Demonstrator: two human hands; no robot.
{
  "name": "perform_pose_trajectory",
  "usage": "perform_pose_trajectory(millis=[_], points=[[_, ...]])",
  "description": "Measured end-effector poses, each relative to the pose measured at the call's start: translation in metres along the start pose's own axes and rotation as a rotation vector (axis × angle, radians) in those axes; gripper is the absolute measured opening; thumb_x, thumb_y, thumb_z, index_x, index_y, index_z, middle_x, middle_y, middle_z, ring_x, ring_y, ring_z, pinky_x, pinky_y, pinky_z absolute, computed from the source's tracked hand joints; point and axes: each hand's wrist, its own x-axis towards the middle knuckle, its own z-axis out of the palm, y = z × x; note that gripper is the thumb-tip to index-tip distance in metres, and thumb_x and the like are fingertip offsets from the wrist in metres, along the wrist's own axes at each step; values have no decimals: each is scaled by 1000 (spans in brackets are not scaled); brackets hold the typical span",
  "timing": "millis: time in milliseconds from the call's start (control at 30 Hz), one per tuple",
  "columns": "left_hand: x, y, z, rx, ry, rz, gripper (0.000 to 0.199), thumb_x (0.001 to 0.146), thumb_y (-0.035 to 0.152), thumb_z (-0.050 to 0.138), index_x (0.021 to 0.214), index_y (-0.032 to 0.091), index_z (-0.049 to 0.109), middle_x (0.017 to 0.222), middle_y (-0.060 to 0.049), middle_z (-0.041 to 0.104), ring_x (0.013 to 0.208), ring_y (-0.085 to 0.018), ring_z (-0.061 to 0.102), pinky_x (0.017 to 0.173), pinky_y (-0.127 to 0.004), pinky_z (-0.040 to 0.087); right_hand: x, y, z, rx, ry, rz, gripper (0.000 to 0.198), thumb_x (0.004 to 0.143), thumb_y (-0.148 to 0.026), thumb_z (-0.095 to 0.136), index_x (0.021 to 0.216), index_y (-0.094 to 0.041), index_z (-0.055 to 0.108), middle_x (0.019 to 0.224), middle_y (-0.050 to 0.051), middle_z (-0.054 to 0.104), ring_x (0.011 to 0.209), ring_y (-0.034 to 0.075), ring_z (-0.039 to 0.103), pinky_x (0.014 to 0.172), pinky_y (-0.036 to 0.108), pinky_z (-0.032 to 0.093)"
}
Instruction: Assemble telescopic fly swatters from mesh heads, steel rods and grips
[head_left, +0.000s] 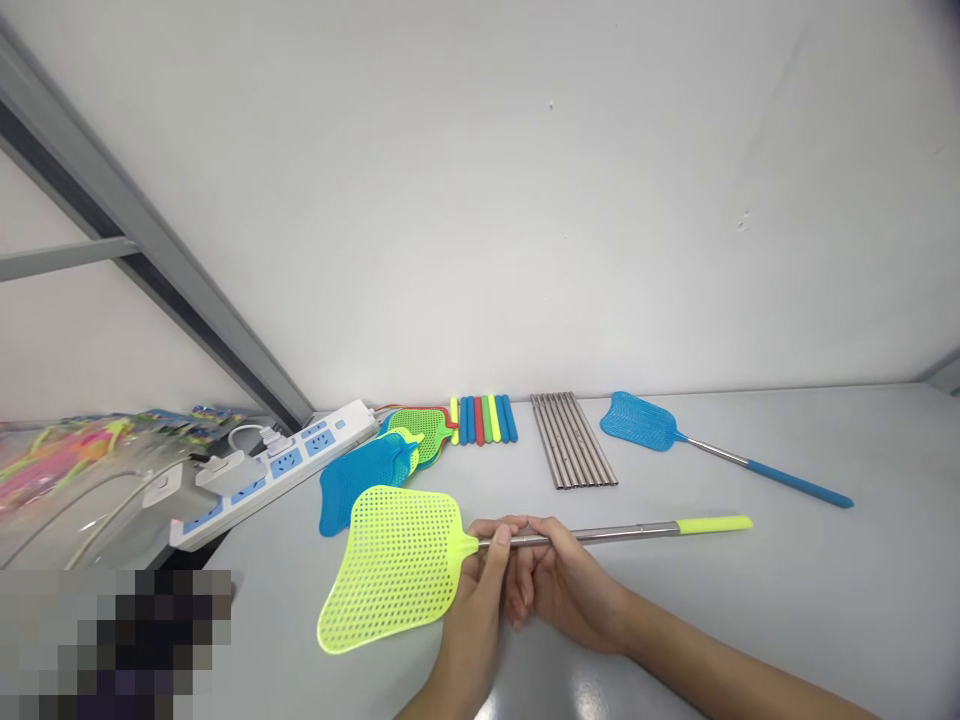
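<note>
**Yellow swatter in both hands, mid-table**

Containers first: 1 clear bag [142, 445] at the left edge, pink and yellow stuff inside, too blurred to ID.

Yellow swatter [409, 560] is at the near middle of the table [787, 600], head to the left, yellow grip to the right, shaft roughly level across the view. Left hand [480, 590]: thumb and fingers clamped on the steel shaft [615, 535], right beside the head's neck. Right hand [574, 595]: thumb and index pinched on the same shaft, just right of the left hand; its other fingers curl below.

Far side, left to right: pile of loose heads [360, 475] (blue, yellow, green, red edge showing), row of mixed-color grips [480, 420], row of steel rods [574, 440] side by side, then 1 blue swatter [651, 424], head toward far left, grip toward near right.

In the way: yellow head covers part of the blue loose head in view; can't tell if they touch. Power strip [320, 443] sits left of the pile, white plugs [232, 472] and cables on it. Metal frame [161, 225] rises behind. Near-left corner is pixelated, can't read it.
</note>
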Motion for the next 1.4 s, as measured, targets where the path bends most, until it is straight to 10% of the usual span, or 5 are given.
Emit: perform_pose_trajectory(millis=[200,500,1400], points=[[0,5,4,142,-103,49,33,67,44,54,51,15,50,30,7,35,32,-6,30,37,-20,26,2,2,-3,-15,-10,23,43,78,-40,26,88,-12,58,45,0,49,48,14,48,58,30,34],[-2,3,-1,4,-181,80,24,71,36,52,83,15,53,36,9,36,35,-5,29,39,-19,25,1,0,0,-57,-35,12,45,78,-43,27,64,-12,56,46,2,51,48,13,48,59,29,33],[0,3,-2,-221,-247,71,3,74,20,44,76,18,46,47,6,42,39,-6,34,39,-19,25,3,5,-4,-38,-86,-19,52,78,-40,21,51,-11,54,49,5,50,52,14,48,60,30,31]])
